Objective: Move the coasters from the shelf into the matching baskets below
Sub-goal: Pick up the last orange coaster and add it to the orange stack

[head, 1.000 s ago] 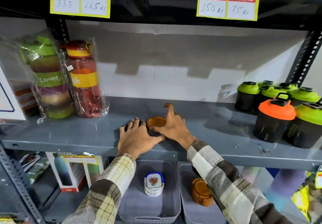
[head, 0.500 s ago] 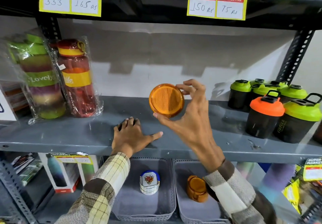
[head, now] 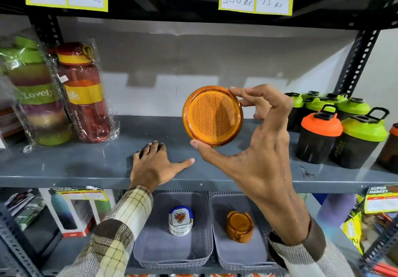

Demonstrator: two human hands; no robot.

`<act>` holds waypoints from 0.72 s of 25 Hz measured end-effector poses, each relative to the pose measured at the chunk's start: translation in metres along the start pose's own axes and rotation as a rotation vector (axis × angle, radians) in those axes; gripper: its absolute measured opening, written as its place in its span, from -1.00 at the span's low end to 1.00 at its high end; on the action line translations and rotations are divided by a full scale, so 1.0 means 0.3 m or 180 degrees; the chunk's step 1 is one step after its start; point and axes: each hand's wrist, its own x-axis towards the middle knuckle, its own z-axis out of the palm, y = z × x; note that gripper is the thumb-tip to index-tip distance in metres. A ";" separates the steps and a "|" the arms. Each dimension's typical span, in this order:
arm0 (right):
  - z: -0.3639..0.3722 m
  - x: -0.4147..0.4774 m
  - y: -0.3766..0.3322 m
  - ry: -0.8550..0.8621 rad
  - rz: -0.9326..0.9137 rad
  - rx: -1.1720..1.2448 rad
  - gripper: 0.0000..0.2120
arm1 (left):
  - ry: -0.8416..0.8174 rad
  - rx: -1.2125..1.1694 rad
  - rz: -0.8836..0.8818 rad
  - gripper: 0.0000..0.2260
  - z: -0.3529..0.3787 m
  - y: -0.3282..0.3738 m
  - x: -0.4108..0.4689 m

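The right hand (head: 256, 147) holds an orange coaster (head: 212, 116) at the centre of the frame, lifted clear above the grey shelf (head: 86, 164), pinching its rim between the thumb at the lower edge and the fingertips (head: 235, 92) at the upper right edge. The coaster's ribbed face is turned toward the camera. The left hand (head: 155, 164) lies flat on the shelf just left of centre, fingers together and thumb spread out to the right (whether anything lies under it cannot be told).

Below the shelf, at the bottom centre, sit two grey baskets side by side. The left basket (head: 150, 255) holds a stack of white floral coasters (head: 180, 220); the right basket (head: 241, 259) holds a stack of orange coasters (head: 239, 226).

On the shelf, wrapped water bottles (head: 84, 93) stand at the left of the frame, and green- and orange-lidded shaker bottles (head: 340, 130) at the right.
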 end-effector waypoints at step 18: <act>-0.034 -0.538 0.324 -0.2361 0.2160 -0.0011 -0.37 | 0.0395 0.0066 0.0032 0.15 0.029 -0.005 0.022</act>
